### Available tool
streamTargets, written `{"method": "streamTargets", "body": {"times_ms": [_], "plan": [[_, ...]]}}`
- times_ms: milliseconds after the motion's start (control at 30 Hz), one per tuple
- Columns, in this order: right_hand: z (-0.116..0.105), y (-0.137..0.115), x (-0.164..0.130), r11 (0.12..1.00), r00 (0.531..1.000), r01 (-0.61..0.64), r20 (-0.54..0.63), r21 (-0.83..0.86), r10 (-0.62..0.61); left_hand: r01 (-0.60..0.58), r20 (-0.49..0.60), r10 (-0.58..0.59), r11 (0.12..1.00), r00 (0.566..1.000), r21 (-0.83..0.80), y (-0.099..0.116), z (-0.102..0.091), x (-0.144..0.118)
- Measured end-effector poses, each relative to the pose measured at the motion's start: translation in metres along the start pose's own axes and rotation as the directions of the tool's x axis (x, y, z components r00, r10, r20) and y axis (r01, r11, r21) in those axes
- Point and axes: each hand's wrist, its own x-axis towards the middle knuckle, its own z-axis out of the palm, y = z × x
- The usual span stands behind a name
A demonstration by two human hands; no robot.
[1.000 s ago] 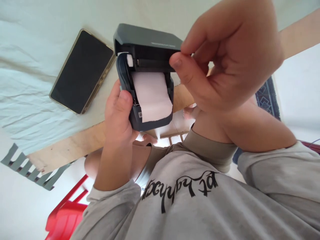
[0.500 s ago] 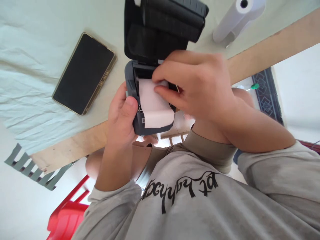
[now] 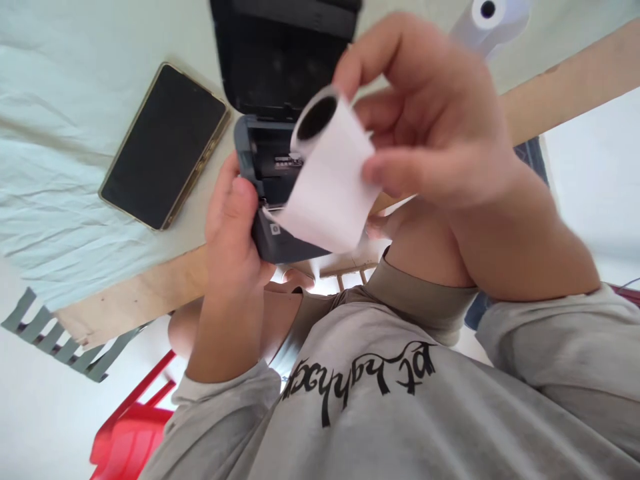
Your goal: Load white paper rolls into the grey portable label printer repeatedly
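My left hand [image 3: 231, 230] grips a small dark grey printer [image 3: 270, 193] by its left side, holding it just above the table's edge. Its lid [image 3: 280, 53] is swung fully open and the paper bay shows empty. My right hand [image 3: 430, 133] holds a nearly spent white paper roll [image 3: 330, 180] just above the bay, its dark core facing me and a loose strip hanging down over the printer's front.
A black phone [image 3: 163, 143] lies screen up on the pale cloth-covered table [image 3: 60, 133], left of the printer. A fresh white paper roll [image 3: 487, 17] lies at the top right. A red chair [image 3: 133, 427] stands below the wooden table edge [image 3: 145, 297].
The printer's lid went from half shut to fully open. My right hand left the lid, reached into the bay and lifted the paper roll out.
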Motion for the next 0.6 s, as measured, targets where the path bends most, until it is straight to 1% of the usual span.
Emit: {"method": "streamTargets", "body": {"times_ms": [33,100,167,200,267,300,367,433,467,500,600], "plan": [[-0.002,0.003,0.004,0.995,0.998,0.006,-0.055,0.099,-0.001,-0.017,-0.003,0.017,0.999,1.000,-0.030,0.001,0.002,0.000],[-0.005,0.012,0.011,0.981,0.988,-0.053,-0.133,0.187,0.079,0.011,-0.005,-0.011,0.998,1.000,-0.064,0.003,0.004,-0.001],[-0.006,0.020,0.016,0.979,0.972,-0.087,-0.201,0.182,0.124,0.038,0.000,-0.038,0.997,0.999,-0.064,0.003,0.005,-0.002],[-0.006,0.024,0.017,0.985,0.963,-0.073,-0.247,0.157,0.111,0.038,0.009,-0.037,0.998,0.999,-0.058,0.003,0.005,-0.002],[-0.007,0.030,0.019,0.996,0.937,-0.004,-0.348,0.084,0.033,0.001,0.015,0.000,0.998,1.000,-0.061,0.001,0.005,-0.001],[-0.008,0.033,0.019,1.000,0.926,0.020,-0.376,0.008,-0.016,-0.020,0.011,0.021,0.998,1.000,-0.064,-0.001,0.004,-0.001],[-0.012,0.036,0.019,0.972,0.921,0.020,-0.373,-0.235,-0.109,-0.038,0.006,0.038,0.997,0.999,-0.072,-0.004,0.003,0.000],[-0.019,0.037,0.017,0.867,0.927,-0.015,-0.332,-0.498,-0.175,-0.050,0.003,0.050,0.996,0.999,-0.079,-0.006,0.001,0.001],[-0.022,0.037,0.016,0.807,0.931,-0.035,-0.313,-0.589,-0.188,-0.051,0.007,0.052,0.995,0.999,-0.082,-0.008,0.000,0.001],[-0.025,0.038,0.015,0.767,0.934,-0.055,-0.305,-0.639,-0.187,-0.054,0.011,0.055,0.995,0.998,-0.085,-0.008,-0.002,0.002],[-0.032,0.041,0.012,0.740,0.941,-0.130,-0.318,-0.660,-0.118,-0.028,0.029,0.030,0.996,0.999,-0.084,-0.010,-0.007,0.003]]}}
